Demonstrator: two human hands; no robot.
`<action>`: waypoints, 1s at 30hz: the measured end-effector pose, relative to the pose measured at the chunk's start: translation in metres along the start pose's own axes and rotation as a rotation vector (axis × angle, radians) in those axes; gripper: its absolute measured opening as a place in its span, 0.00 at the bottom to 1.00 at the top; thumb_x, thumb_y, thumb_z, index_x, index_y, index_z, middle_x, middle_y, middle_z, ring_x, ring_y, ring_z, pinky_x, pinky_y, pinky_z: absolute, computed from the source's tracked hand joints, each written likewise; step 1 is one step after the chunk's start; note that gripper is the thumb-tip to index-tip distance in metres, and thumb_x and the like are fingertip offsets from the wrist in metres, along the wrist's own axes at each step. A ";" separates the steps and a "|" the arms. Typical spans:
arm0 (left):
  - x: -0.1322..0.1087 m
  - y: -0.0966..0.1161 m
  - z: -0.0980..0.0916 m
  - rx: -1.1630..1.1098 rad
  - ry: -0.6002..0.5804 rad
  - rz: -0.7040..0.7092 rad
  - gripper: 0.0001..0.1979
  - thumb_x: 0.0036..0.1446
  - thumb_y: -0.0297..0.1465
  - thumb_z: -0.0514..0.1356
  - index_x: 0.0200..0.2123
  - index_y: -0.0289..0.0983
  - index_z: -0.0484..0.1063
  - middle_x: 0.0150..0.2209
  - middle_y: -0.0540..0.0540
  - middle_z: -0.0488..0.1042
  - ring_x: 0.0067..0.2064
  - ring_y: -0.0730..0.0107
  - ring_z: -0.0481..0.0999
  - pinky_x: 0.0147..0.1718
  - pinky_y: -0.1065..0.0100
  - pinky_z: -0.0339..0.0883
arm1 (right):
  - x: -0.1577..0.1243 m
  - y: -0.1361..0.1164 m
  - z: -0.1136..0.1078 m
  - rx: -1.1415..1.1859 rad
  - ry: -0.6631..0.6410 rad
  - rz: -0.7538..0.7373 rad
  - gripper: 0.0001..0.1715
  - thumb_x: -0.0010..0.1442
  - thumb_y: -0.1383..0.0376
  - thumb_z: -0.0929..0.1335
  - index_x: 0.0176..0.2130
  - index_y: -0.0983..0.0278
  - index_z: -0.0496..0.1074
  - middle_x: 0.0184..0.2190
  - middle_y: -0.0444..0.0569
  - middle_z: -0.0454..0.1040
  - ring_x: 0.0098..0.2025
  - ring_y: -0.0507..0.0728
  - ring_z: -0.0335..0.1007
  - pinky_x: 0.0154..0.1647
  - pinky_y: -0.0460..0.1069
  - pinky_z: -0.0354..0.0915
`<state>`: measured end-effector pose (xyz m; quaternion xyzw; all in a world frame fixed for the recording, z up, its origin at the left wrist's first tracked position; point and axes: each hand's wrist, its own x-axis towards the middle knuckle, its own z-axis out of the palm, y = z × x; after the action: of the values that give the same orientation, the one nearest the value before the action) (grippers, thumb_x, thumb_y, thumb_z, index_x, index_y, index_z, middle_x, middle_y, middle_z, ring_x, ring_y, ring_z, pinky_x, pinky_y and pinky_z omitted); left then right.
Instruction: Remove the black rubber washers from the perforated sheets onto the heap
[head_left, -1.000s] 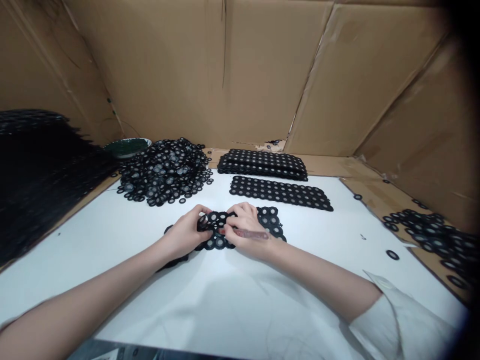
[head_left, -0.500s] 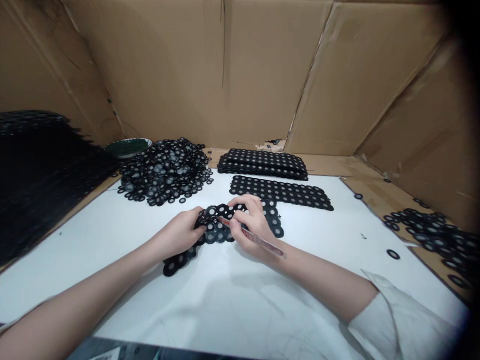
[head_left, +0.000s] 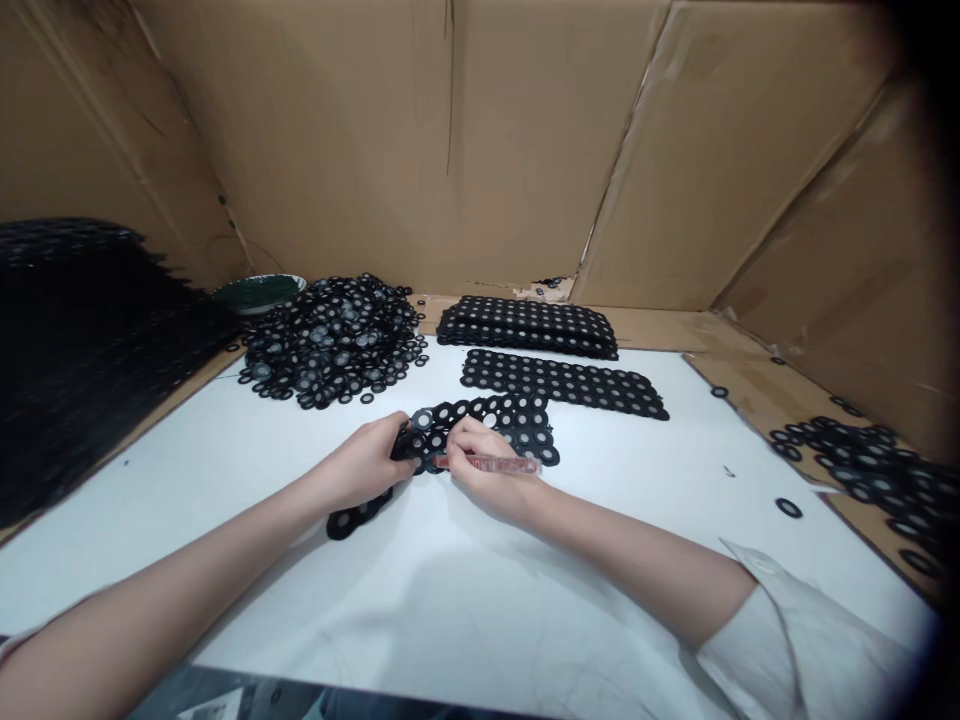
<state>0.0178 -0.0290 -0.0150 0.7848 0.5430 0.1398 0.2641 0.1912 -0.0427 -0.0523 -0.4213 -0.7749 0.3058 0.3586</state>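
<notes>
A black sheet of joined rings (head_left: 510, 420) lies on the white table (head_left: 465, 600) in front of me, part of it lifted at its left end. My left hand (head_left: 365, 472) pinches that left end, fingers closed on it. My right hand (head_left: 484, 475) is closed round a thin reddish pen-like tool (head_left: 491, 464) and rests against the sheet's near edge. A short strip of the same rings (head_left: 358, 516) hangs down below my left hand onto the table.
A heap of loose black rings (head_left: 334, 340) lies at the back left beside a green dish (head_left: 259, 292). A stack of ring sheets (head_left: 529, 327) and a single sheet (head_left: 562, 382) lie behind. More loose rings (head_left: 862, 465) sit right. Cardboard walls surround; a dark pile (head_left: 82, 340) fills the left.
The sheet has been lifted, turned and laid out flatter, stretching away to the right. My right hand dropped back to its near edge and the tool swung level again.
</notes>
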 end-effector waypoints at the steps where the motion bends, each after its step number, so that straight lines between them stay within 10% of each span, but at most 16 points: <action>1: 0.000 0.000 0.002 -0.005 0.028 -0.012 0.08 0.42 0.32 0.53 0.30 0.38 0.62 0.28 0.50 0.69 0.31 0.65 0.68 0.26 0.70 0.57 | 0.000 0.000 0.001 -0.006 0.006 0.001 0.16 0.56 0.69 0.56 0.18 0.65 0.58 0.30 0.46 0.63 0.33 0.49 0.62 0.36 0.46 0.60; 24: -0.010 0.008 0.011 -0.184 0.086 -0.127 0.18 0.41 0.31 0.55 0.40 0.38 0.60 0.29 0.50 0.71 0.30 0.65 0.69 0.27 0.69 0.59 | -0.002 0.003 0.007 -0.077 -0.031 -0.065 0.15 0.57 0.65 0.58 0.21 0.65 0.59 0.32 0.45 0.59 0.35 0.50 0.59 0.40 0.47 0.59; 30: -0.003 0.011 -0.014 -0.097 -0.144 -0.030 0.17 0.42 0.38 0.56 0.37 0.37 0.65 0.33 0.49 0.72 0.34 0.62 0.70 0.29 0.69 0.61 | -0.002 -0.001 0.001 -0.007 -0.054 -0.041 0.16 0.57 0.65 0.57 0.21 0.65 0.62 0.31 0.46 0.62 0.34 0.49 0.61 0.37 0.46 0.60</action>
<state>0.0182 -0.0316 0.0031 0.7710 0.5268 0.1051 0.3421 0.1907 -0.0446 -0.0530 -0.3983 -0.7938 0.3067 0.3422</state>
